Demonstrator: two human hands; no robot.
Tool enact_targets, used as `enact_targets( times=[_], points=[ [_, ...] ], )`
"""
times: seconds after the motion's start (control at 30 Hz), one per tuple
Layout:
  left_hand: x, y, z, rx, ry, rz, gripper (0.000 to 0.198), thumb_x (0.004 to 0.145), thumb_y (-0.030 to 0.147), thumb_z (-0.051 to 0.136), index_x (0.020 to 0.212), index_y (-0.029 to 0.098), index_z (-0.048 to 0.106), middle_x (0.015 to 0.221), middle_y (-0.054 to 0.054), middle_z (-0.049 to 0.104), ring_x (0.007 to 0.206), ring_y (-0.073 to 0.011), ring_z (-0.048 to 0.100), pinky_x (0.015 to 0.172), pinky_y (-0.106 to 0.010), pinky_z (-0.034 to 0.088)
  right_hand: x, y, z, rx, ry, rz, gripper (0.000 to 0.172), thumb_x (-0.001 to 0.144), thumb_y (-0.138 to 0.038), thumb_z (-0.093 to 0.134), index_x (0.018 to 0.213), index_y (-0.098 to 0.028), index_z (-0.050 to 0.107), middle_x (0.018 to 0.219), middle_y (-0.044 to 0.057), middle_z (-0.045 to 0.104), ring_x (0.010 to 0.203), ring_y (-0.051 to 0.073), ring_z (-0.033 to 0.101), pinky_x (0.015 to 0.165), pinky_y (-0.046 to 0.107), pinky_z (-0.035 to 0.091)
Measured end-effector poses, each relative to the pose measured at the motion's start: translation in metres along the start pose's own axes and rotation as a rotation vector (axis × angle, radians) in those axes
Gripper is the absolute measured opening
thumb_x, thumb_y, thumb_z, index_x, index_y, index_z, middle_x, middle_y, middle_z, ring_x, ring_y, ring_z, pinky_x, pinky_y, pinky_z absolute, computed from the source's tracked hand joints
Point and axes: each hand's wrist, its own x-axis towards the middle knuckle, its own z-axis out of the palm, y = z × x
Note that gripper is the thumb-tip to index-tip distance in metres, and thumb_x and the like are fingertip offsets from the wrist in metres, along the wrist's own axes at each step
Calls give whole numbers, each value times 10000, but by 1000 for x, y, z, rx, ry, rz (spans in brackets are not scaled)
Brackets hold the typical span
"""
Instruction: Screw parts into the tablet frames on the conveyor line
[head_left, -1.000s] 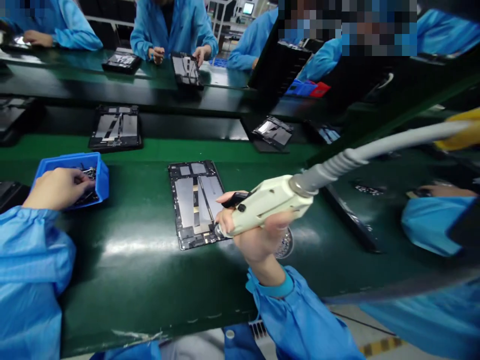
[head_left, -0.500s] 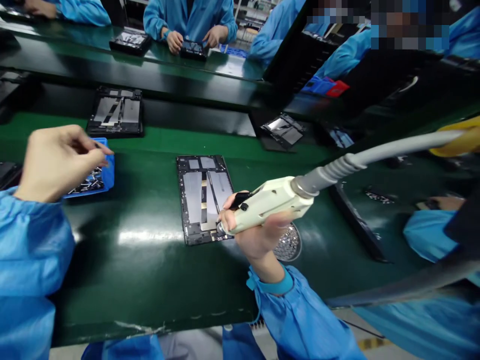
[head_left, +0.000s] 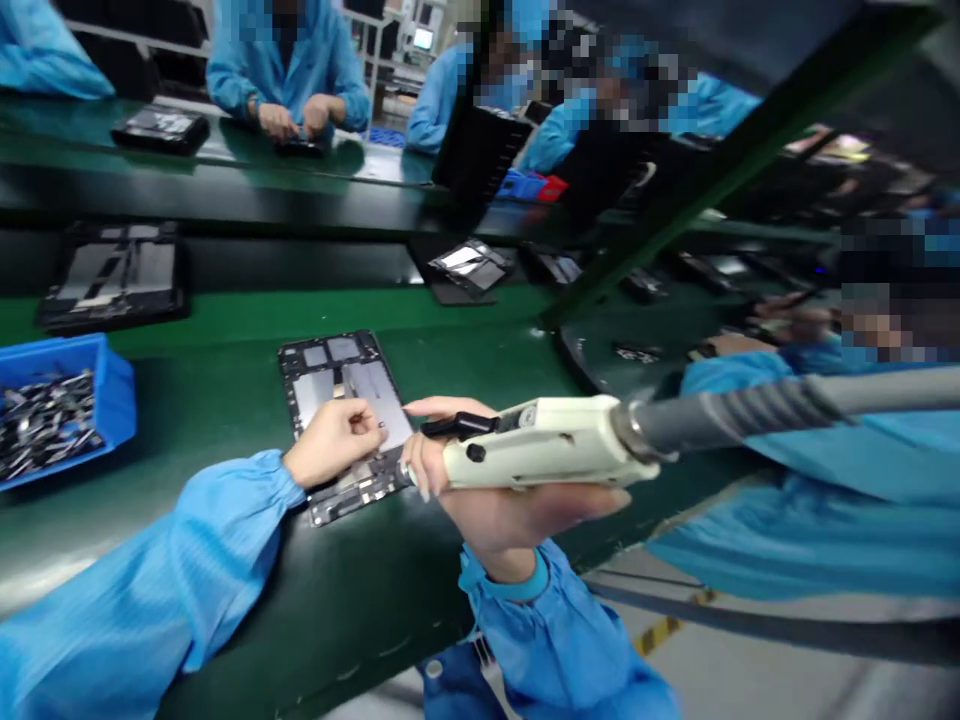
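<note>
A pale green electric screwdriver [head_left: 555,440] with a grey cable lies in my right hand [head_left: 510,515], which is closed around its body. Its tip end reaches the lower right edge of an opened tablet [head_left: 382,385] lying flat on the bench. Over the tablet's middle is my left hand [head_left: 337,440], thumb and fingers pinched together. A tiny dark bit shows at those fingertips, too small to name. My left hand and sleeve cover part of the tablet's inner cable and left side.
A blue bin [head_left: 116,400] of small metal and black parts stands at the left. Behind it, more opened tablets [head_left: 112,270] sit along the green bench [head_left: 247,315]. A slanted green post [head_left: 637,220] rises at right. Co-workers in blue sleeves [head_left: 787,500] sit nearby and opposite.
My left hand has gone from above the blue bin rightward to the tablet, still pinched. The camera view has turned right. My right hand keeps the screwdriver at the tablet's lower right edge.
</note>
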Motion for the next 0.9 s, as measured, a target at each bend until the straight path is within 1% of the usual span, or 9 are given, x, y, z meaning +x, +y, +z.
enact_targets(
  times=[0.07, 0.13, 0.23, 0.3, 0.43, 0.57, 0.73, 0.83, 0.9],
  points=[
    [-2, -1, -7, -6, -9, -27, 346, 714, 501, 754, 649, 190, 617, 595, -51, 681, 556, -159, 602, 544, -249, 429, 7, -7, -20, 5, 57, -66, 862, 598, -1036, 571, 852, -221, 695, 440, -42, 482, 353, 168, 426, 426, 341, 398],
    [-3, 0, -11, -21, 2, -58, 430, 704, 588, 776, 676, 177, 650, 622, -69, 700, 577, -165, 636, 564, -252, 460, 13, -8, -44, -5, 146, -123, 820, 623, -1020, 574, 777, -223, 683, 442, -40, 481, 345, 150, 413, 408, 316, 372],
    [-2, 1, -12, -83, 12, -102, 491, 626, 605, 868, 718, 160, 682, 682, -81, 732, 604, -154, 661, 600, -244, 509, 20, 2, -73, -51, 240, -160, 792, 708, -974, 552, 813, -206, 716, 428, -43, 461, 336, 141, 402, 395, 300, 361],
    [-2, 2, -11, -148, 27, -130, 520, 564, 581, 929, 726, 155, 677, 711, -84, 746, 612, -148, 670, 620, -241, 538, 21, 11, -82, -66, 251, -147, 779, 744, -956, 532, 817, -201, 711, 423, -42, 456, 336, 140, 406, 388, 296, 366],
    [-2, 3, -13, -271, 103, -140, 592, 479, 531, 999, 786, 177, 636, 709, -70, 753, 595, -158, 679, 609, -251, 570, 19, 26, -80, -51, 222, -112, 805, 747, -977, 493, 846, -201, 684, 439, -50, 455, 345, 136, 420, 415, 316, 432],
    [-4, 7, -18, -234, 192, -114, 671, 472, 531, 1003, 971, 176, 728, 734, -66, 760, 612, -177, 689, 622, -277, 607, 20, 31, -73, -42, 204, -77, 807, 724, -980, 518, 879, -205, 681, 454, -55, 459, 357, 142, 431, 425, 337, 457],
    [-1, 10, -30, -188, 343, -90, 604, 488, 558, 986, 890, 162, 770, 809, -110, 786, 631, -197, 712, 604, -289, 622, 22, 29, -71, -67, 244, -47, 786, 673, -990, 554, 842, -232, 682, 451, -60, 479, 355, 147, 444, 430, 351, 481],
    [0, 12, -37, -166, 396, -48, 571, 528, 546, 971, 882, 151, 760, 731, -98, 771, 567, -177, 684, 548, -260, 589, 23, 28, -71, -85, 252, -22, 814, 634, -1012, 557, 831, -231, 676, 435, -67, 467, 342, 148, 436, 426, 359, 482],
    [1, 13, -41, -160, 428, -28, 561, 545, 538, 965, 882, 142, 754, 683, -84, 756, 539, -170, 672, 526, -249, 578, 23, 27, -72, -96, 253, -27, 823, 640, -1013, 550, 827, -220, 672, 431, -63, 473, 344, 149, 443, 434, 362, 489]
  ],
)
